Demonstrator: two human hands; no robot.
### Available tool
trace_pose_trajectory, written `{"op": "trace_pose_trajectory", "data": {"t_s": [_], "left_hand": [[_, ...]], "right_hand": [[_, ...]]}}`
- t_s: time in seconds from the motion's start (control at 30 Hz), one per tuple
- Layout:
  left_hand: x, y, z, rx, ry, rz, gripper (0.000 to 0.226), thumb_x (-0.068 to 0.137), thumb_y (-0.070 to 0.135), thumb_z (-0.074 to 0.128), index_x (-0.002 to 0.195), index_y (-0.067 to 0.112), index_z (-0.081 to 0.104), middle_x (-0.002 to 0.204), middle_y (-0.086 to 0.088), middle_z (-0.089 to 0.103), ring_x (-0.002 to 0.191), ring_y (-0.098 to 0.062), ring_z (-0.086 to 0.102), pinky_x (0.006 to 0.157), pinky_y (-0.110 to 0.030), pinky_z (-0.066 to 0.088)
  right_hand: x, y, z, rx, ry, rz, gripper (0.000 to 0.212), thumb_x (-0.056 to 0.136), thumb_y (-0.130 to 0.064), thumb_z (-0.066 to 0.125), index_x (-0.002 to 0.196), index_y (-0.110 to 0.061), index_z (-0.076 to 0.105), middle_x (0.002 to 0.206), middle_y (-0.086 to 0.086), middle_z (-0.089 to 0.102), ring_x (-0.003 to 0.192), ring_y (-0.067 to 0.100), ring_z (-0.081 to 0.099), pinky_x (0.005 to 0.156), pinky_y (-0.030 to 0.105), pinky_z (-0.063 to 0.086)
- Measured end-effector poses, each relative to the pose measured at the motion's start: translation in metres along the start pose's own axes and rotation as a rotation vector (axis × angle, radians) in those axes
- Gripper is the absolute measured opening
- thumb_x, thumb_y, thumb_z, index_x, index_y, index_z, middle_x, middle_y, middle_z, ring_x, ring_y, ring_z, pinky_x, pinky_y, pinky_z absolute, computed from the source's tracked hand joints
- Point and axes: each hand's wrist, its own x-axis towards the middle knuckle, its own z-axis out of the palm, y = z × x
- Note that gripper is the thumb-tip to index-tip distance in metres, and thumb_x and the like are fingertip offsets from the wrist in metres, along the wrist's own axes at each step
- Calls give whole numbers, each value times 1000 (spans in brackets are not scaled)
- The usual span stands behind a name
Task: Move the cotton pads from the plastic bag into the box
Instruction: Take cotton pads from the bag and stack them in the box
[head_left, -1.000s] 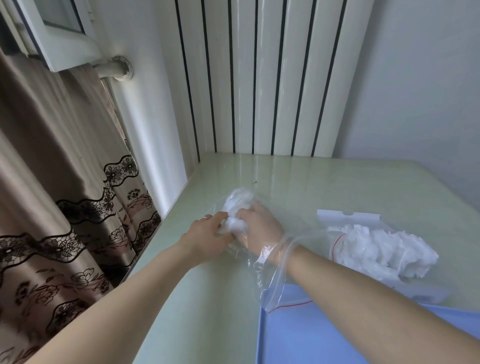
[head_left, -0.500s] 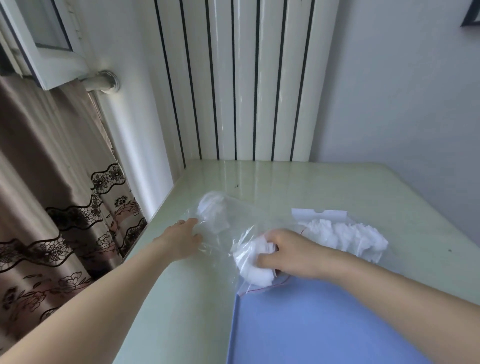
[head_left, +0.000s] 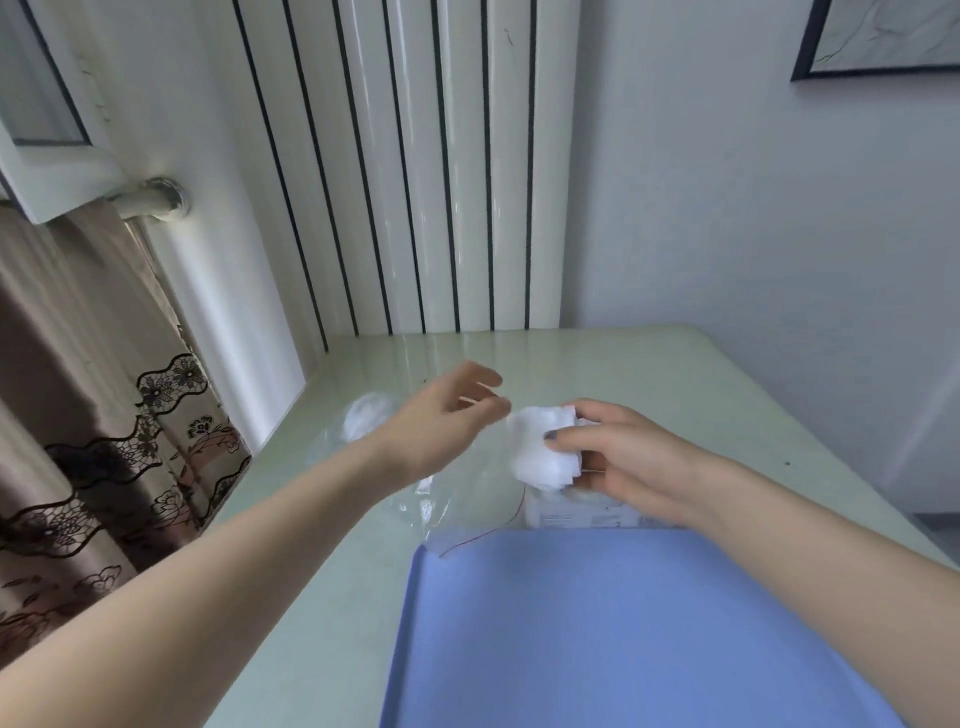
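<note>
A wad of cotton pads (head_left: 543, 451), inside the plastic bag (head_left: 415, 499) half a second ago, is now being held clear of it above the box (head_left: 582, 512) by the right hand (head_left: 618, 460), fingers and thumb curled round it. The wad is white, fluffy and lumpy, with no clear long axis. The left hand (head_left: 447, 421) has been lifted off the bag and is being held with fingers loosely spread, just left of the wad. More pads (head_left: 369, 421) are lying in the bag, left of the box.

Two hands: left (head_left: 441, 423) and right (head_left: 623, 462). Two wads of pads: one held (head_left: 543, 454), one in the single bag (head_left: 363, 447). One box (head_left: 582, 514), one blue tray (head_left: 623, 634).
</note>
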Motion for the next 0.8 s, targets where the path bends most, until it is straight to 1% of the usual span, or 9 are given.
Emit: {"op": "trace_pose_trajectory", "data": {"t_s": [0.07, 0.1, 0.17, 0.23, 0.43, 0.53, 0.63, 0.73, 0.8], "left_hand": [[0, 3, 11, -99, -112, -83, 43, 86, 41, 64, 124, 23, 56, 113, -2, 69, 106, -17, 67, 98, -34, 53], [1, 3, 15, -133, -138, -101, 39, 88, 36, 66, 122, 20, 58, 113, -5, 70, 106, -19, 68, 98, -35, 54], [1, 2, 21, -141, -127, -90, 27, 91, 19, 66, 117, 14, 60, 114, -10, 69, 102, -22, 70, 94, -35, 57], [2, 1, 24, -162, -106, -85, 25, 90, 10, 65, 114, 10, 59, 115, -15, 66, 99, -28, 71, 89, -38, 59], [1, 4, 31, -260, -152, -48, 21, 94, 12, 61, 113, 10, 53, 111, -26, 66, 99, -32, 70, 92, -45, 58], [2, 4, 33, -317, -210, -52, 27, 91, 10, 65, 112, 14, 47, 117, -26, 65, 106, -35, 68, 96, -45, 56], [4, 2, 35, -274, -179, -54, 30, 88, 6, 67, 111, 12, 47, 116, -21, 66, 102, -34, 69, 93, -44, 57], [7, 1, 36, -38, -138, 43, 23, 90, 8, 62, 108, 21, 54, 95, -8, 71, 81, -24, 65, 79, -33, 53], [9, 2, 37, 70, -124, 103, 21, 90, 9, 60, 106, 23, 58, 84, -2, 68, 72, -18, 56, 69, -32, 47]], "right_hand": [[-3, 0, -1, 51, -13, -15, 29, 94, -8, 59, 122, -1, 61, 113, 19, 70, 93, 28, 70, 76, 35, 57], [-4, 1, -2, 75, -22, -22, 28, 95, -8, 57, 122, -1, 62, 117, 19, 70, 99, 29, 70, 81, 37, 58], [-6, 2, -3, 124, -31, -26, 25, 97, -8, 54, 119, 1, 63, 118, 21, 69, 104, 33, 69, 95, 43, 55], [-7, 3, -3, 140, -28, -28, 20, 97, -8, 55, 114, -1, 64, 115, 20, 69, 101, 33, 70, 99, 48, 53], [-11, 1, -6, 97, 73, -81, 28, 92, 3, 58, 118, -8, 58, 113, 25, 68, 95, 38, 72, 79, 45, 61], [-9, 2, -8, 139, 100, -106, 28, 92, 6, 56, 117, -6, 54, 111, 28, 67, 88, 37, 72, 77, 44, 61], [-8, 4, -8, 119, 104, -127, 32, 92, 6, 57, 120, -11, 54, 110, 22, 66, 89, 34, 73, 75, 42, 61], [-6, 5, -11, -193, 179, -233, 40, 90, -5, 63, 120, -31, 59, 118, 7, 62, 100, 23, 71, 89, 43, 58], [-4, 3, -11, -441, 243, -365, 42, 87, -8, 67, 118, -35, 62, 119, -4, 59, 107, 10, 63, 93, 32, 54]]}}
